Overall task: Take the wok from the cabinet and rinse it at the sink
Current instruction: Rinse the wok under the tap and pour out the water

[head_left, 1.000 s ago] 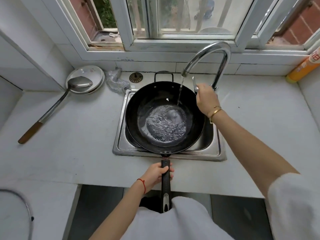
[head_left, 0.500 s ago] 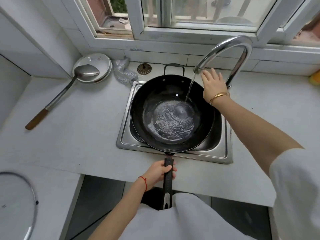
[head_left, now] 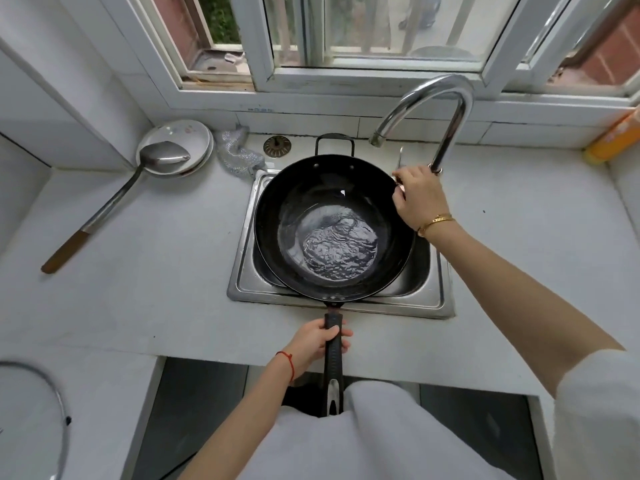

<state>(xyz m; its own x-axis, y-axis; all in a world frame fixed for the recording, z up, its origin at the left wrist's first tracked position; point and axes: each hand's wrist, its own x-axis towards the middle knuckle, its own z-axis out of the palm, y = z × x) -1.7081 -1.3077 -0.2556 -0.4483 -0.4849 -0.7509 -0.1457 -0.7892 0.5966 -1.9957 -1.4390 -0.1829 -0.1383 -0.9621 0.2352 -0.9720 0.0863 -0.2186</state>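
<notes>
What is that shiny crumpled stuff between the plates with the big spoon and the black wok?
In the head view, a silvery metal scrubber lies on the counter between the plates and the wok, with a round sink strainer just past it.

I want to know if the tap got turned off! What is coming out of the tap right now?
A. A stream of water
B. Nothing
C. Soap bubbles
B: the spout of the tap shows no stream, though rippled water sits in the wok.
</notes>
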